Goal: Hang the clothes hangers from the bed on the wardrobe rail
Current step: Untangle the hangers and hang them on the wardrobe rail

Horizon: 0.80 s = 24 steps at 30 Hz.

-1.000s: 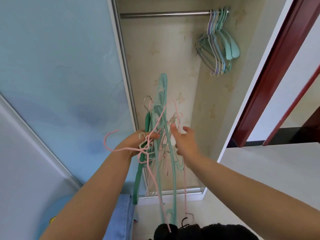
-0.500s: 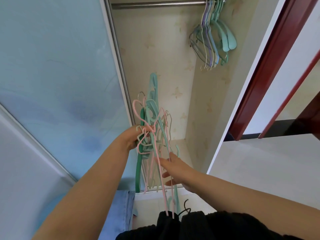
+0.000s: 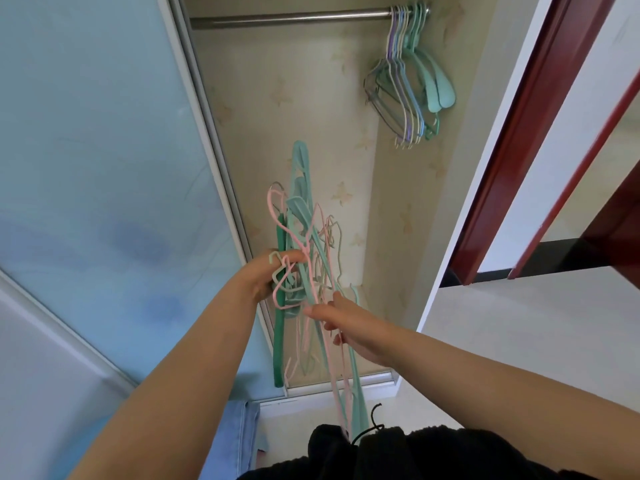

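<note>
At centre frame, before the open wardrobe, the left hand (image 3: 266,278) grips a tangled bundle of hangers (image 3: 304,258) by the hooks, fingers curled round several pink and teal wires. The right hand (image 3: 346,320), at 4 o'clock from the left, reaches into the lower part of the bundle; its fingers touch the wires, but whether they pinch one cannot be told. The wardrobe rail (image 3: 291,18) lies at 12 o'clock, with hung hangers (image 3: 408,84) crowded at its right end. Risk: the hooks appear interlocked, so pulling one hanger free could drag its neighbours out of the left hand's grip and drop them. The long dangling ends could also snag the dark clothing (image 3: 415,455) at 6 o'clock.
</note>
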{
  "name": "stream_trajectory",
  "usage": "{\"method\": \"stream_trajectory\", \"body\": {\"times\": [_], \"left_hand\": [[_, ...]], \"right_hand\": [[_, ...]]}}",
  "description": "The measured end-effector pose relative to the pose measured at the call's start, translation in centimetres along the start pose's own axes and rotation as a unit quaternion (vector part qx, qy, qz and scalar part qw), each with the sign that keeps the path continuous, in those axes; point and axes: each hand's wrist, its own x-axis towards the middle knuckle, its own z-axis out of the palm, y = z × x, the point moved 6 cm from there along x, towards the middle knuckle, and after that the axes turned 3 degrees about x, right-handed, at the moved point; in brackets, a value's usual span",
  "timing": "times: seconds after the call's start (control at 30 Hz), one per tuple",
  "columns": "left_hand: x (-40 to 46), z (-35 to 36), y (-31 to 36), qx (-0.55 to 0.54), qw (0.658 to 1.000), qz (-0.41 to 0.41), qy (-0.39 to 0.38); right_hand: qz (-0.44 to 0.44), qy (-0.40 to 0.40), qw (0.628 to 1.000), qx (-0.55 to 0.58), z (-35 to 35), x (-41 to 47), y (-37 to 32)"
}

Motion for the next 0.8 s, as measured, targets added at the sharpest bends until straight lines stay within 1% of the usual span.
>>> {"method": "stream_trajectory", "body": {"times": [0.13,0.2,0.3,0.37,0.57,0.7,0.8], "left_hand": [[1.4,0.8,1.3,-0.021,1.0,-0.001,-0.011],[2.5,0.7,2.0,-0.021,1.0,0.003,0.005],[4.2,0.7,3.1,-0.013,1.0,0.003,0.024],[5.3,0.6,3.9,-0.013,0.999,0.009,0.036],[6.9,0.4,7.1,-0.021,0.995,0.043,0.09],[7.9,0.0,8.4,-0.05,0.99,0.076,0.108],[8.2,-0.2,9.5,-0.054,0.985,0.107,0.12]], "right_hand": [[-0.03,0.108,0.993,0.03,-5.6,2.4,-2.1],[-0.047,0.128,0.99,0.039,-8.4,3.7,-3.6],[-0.073,0.145,0.985,0.055,-12.5,6.3,-6.5],[-0.09,0.143,0.983,0.069,-14.6,8.5,-9.7],[-0.084,0.148,0.974,0.151,-18.6,14.6,-20.5],[-0.082,0.155,0.973,0.151,-20.8,16.6,-26.7],[-0.081,0.159,0.974,0.138,-23.0,17.4,-29.7]]}}
